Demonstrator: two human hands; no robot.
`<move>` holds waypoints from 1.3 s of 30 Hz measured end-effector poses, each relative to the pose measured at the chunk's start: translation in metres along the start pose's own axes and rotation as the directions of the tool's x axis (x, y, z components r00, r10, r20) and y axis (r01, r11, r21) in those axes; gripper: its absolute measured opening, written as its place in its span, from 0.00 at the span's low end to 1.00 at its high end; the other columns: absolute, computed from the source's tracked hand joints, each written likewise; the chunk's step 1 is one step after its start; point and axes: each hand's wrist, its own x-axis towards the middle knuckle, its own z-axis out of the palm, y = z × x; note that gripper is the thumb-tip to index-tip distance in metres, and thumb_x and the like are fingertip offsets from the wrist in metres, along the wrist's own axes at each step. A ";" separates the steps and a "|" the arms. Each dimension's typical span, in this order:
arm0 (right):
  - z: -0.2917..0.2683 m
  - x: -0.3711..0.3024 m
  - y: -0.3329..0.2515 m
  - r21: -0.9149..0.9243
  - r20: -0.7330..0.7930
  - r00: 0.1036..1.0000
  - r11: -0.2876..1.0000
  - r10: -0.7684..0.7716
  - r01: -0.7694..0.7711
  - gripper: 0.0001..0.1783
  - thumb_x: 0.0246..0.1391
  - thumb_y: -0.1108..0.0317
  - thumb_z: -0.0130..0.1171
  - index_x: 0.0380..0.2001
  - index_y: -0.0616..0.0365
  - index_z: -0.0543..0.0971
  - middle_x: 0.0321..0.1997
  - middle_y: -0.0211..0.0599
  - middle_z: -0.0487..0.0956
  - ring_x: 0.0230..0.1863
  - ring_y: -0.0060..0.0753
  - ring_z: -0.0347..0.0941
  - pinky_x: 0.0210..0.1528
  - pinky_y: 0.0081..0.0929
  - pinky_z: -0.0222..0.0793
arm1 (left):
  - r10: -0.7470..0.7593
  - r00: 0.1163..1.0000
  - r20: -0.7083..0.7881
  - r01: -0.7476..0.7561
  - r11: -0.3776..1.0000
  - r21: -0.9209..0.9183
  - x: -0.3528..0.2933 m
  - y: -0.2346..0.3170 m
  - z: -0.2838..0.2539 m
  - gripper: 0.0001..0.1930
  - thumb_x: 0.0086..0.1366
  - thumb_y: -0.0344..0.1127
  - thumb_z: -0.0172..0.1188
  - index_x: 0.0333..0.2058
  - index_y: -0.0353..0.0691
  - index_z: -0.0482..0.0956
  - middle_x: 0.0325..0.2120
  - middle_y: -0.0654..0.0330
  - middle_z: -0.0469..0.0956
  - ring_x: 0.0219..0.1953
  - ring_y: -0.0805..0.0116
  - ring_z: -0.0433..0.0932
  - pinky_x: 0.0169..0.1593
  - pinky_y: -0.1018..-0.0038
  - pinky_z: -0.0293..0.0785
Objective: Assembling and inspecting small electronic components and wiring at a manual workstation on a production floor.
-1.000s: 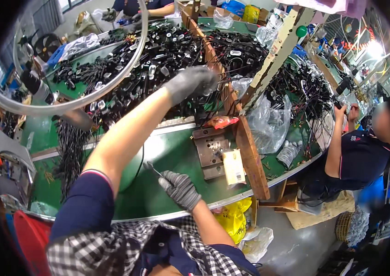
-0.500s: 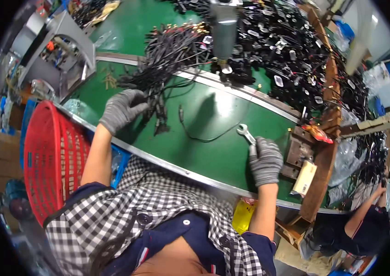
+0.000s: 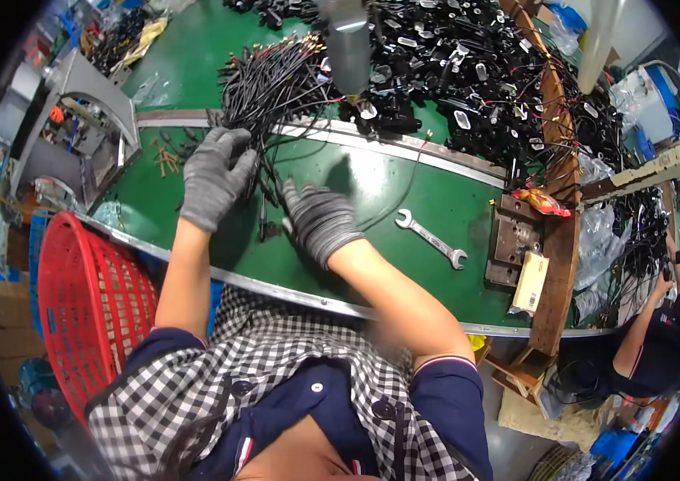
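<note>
Fingers (image 3: 231,139) of the left hand (image 3: 213,186) curve loosely at the near end of a bundle of black cables (image 3: 276,84), the thumb standing off from them; whether they grip any strands, I cannot tell. The bundle lies just ahead and to the right of them, its long axis running away from the person, the far tips fanned out and the near strands trailing down between the two hands. Left is the nearer hand, against the bundle's side. Across the trailing strands, the right hand (image 3: 320,220), a little blurred, points its parted fingers toward them, with nothing visible between thumb and forefinger.

Around this, the green table (image 3: 340,280) carries a wrench (image 3: 431,238) slanting off to the right, then a brown metal block (image 3: 507,232) and a pale yellow box (image 3: 531,282) beside a wooden divider (image 3: 558,309). Beyond the metal strip (image 3: 404,152) lies a heap of black parts (image 3: 436,72). At left stands a red basket (image 3: 59,276).
</note>
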 end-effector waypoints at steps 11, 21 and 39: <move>-0.031 -0.053 0.032 0.072 0.174 0.983 0.996 -0.062 0.050 0.20 0.49 0.62 0.50 0.45 0.60 0.69 0.35 0.48 0.76 0.35 0.45 0.74 0.36 0.38 0.70 | 0.634 0.773 0.024 -0.633 0.774 -0.020 0.074 0.114 0.101 0.23 0.49 0.34 0.60 0.47 0.42 0.72 0.50 0.53 0.66 0.50 0.56 0.68 0.49 0.67 0.69; -0.014 -0.061 0.052 0.124 -0.085 0.995 0.991 0.050 -0.039 0.17 0.48 0.59 0.52 0.38 0.59 0.70 0.34 0.47 0.74 0.36 0.45 0.73 0.37 0.38 0.68 | 0.536 0.721 0.439 -0.680 0.671 0.296 0.084 0.132 0.129 0.25 0.47 0.30 0.55 0.48 0.41 0.70 0.44 0.53 0.68 0.45 0.56 0.70 0.43 0.66 0.71; -0.035 -0.065 0.077 0.969 0.005 0.856 -0.215 0.516 0.124 0.10 0.53 0.62 0.55 0.30 0.58 0.72 0.23 0.29 0.74 0.21 0.17 0.68 0.21 0.16 0.64 | 0.204 0.814 0.544 0.577 -0.177 -0.797 -0.009 0.055 0.100 0.17 0.57 0.44 0.57 0.41 0.41 0.72 0.30 0.58 0.76 0.28 0.68 0.75 0.28 0.73 0.72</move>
